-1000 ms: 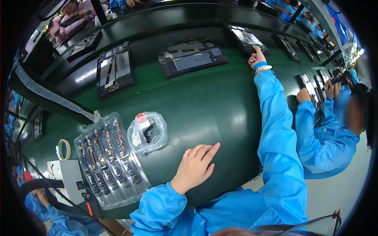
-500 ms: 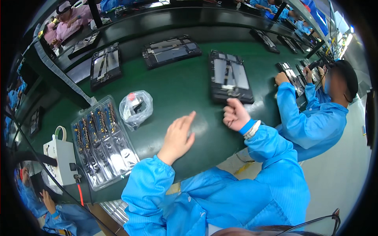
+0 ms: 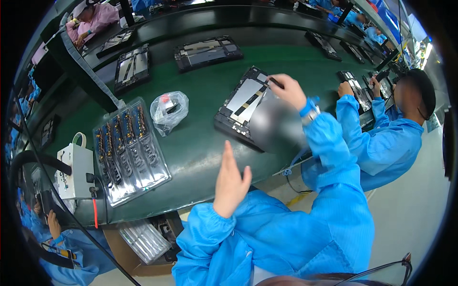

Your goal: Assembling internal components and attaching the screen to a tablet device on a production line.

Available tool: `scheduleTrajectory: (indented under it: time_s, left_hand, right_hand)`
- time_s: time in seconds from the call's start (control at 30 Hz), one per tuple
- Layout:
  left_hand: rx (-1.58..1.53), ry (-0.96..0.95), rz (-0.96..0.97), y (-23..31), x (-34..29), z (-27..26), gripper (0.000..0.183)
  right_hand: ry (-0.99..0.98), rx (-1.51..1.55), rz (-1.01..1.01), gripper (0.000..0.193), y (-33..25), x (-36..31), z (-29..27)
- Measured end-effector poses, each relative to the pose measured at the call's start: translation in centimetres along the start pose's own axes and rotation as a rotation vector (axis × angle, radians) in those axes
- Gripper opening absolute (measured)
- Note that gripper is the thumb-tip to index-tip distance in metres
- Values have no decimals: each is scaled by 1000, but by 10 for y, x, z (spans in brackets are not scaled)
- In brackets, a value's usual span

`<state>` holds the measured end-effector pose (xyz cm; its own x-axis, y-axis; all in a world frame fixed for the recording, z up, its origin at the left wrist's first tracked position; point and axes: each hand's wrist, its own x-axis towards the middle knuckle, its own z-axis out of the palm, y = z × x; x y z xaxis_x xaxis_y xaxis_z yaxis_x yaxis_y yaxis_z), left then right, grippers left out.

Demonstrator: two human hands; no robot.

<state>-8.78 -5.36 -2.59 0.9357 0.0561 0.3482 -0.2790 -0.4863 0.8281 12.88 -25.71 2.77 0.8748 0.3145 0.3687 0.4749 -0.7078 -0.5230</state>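
An opened tablet (image 3: 245, 97), black-framed with silver panels and a dark strip inside, lies slanted on the green bench in front of me. My right hand (image 3: 288, 90) is closed on its far right corner, thumb and fingers pinching the dark edge. A grey blurred patch hides the tablet's right side below that hand. My left hand (image 3: 231, 183) hovers over the near bench edge, fingers stretched out and holding nothing. It is apart from the tablet.
Left are a clear tray (image 3: 136, 157) of small parts, a plastic bag (image 3: 169, 112) and a white box (image 3: 76, 169) with a hose. More opened tablets (image 3: 208, 51) lie along the back. A co-worker (image 3: 381, 128) sits close on the right; a carton (image 3: 143, 271) stands below the bench.
The tablet has come left and nearer, turning clockwise. My right hand has gone from its near edge to the far right corner. My left hand has shifted right and toward me. The view has shifted slightly.
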Motion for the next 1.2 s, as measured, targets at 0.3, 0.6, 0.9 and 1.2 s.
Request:
scheduleTrajectory:
  time_s: [0.3,0.6,0.9,1.2]
  left_hand:
    - [84,-163,-13,8,5,7,84]
    - [439,168,-306,-12,-58,-65,66]
    - [514,379,-316,-24,-62,-95,22]
    - [525,304,-172,-15,-61,-110,34]
  right_hand:
    - [-115,-560,-13,37,21,23,17]
    - [-457,78,-53,78,-35,-89,-2]
    - [-488,59,24,77,-66,-121,4]
    - [-408,-193,-175,59,-79,-115,-5]
